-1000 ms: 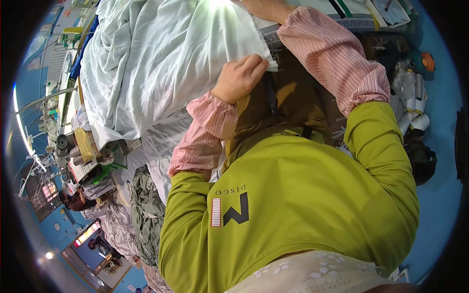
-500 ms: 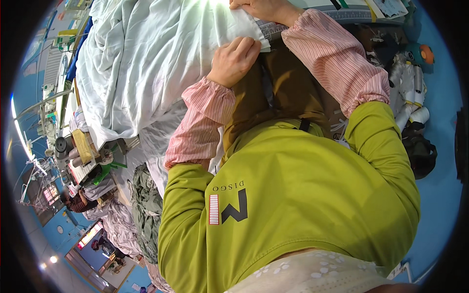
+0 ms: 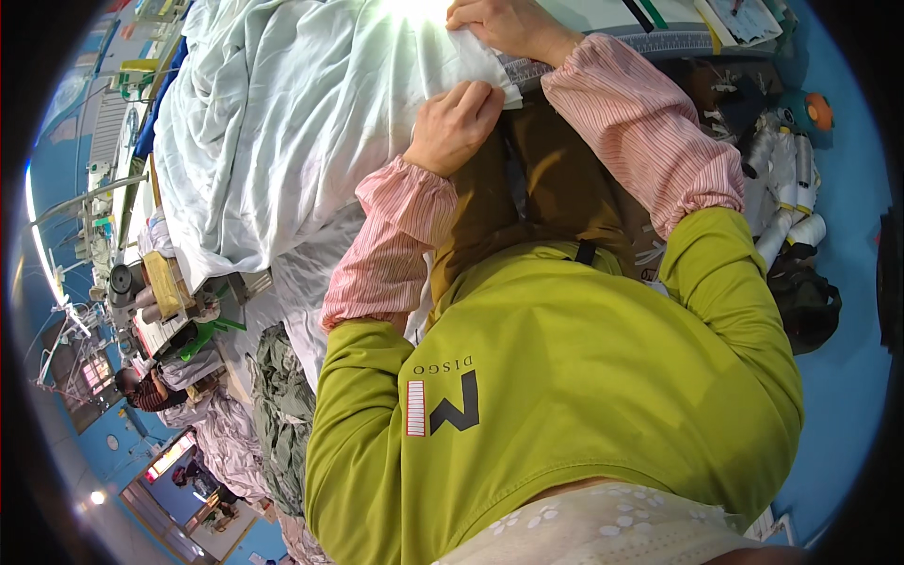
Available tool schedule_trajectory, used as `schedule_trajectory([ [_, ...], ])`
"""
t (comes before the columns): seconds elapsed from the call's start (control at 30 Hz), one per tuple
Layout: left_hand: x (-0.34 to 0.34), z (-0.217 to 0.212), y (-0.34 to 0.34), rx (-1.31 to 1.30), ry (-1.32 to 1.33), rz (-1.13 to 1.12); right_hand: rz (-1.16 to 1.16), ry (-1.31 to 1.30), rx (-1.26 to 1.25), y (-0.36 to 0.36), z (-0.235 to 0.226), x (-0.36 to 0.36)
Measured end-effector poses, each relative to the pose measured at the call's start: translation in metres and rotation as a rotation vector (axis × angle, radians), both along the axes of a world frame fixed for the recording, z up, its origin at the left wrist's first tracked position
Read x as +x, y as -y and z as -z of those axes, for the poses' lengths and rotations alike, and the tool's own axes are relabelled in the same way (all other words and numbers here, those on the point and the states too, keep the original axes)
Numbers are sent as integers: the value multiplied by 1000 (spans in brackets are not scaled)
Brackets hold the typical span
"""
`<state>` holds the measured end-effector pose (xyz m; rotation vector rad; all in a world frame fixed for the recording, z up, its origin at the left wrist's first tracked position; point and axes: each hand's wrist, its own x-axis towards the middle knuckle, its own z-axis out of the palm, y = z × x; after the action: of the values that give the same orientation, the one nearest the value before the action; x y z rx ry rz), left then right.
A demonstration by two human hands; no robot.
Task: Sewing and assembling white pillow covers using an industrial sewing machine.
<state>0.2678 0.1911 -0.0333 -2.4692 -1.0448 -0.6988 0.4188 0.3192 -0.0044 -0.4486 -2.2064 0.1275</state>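
A large pale white cloth [image 3: 273, 122] lies in folds over the work table and hangs down at its near left side. My left hand [image 3: 455, 126] is closed on the cloth's near edge, close to its right corner. Farther off, my right hand [image 3: 511, 25] pinches the cloth's right edge beside a bright light. The light washes out the cloth between and beyond my hands. Striped pink sleeve covers sit on both forearms.
A ruler strip [image 3: 650, 42] runs along the table's front edge. Thread cones [image 3: 803, 179] and a black bag [image 3: 805, 306] are at the right. Grey-green cloth [image 3: 284, 414] is heaped at the left. Another person [image 3: 151, 388] sits farther back left.
Both hands keep their grip on the cloth and have hardly moved. The whole view has shifted slightly, with the scene sitting a little lower.
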Motion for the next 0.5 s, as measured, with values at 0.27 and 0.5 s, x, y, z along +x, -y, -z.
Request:
schedule_trajectory([
  [0.27, -4, -15, 25, -140, 64, -31, -15, 1, -66, 62, 27, 15],
  [0.5, -154, 6, 23, -215, 81, -1070, 31, -26, -54, 65, 38, 30],
])
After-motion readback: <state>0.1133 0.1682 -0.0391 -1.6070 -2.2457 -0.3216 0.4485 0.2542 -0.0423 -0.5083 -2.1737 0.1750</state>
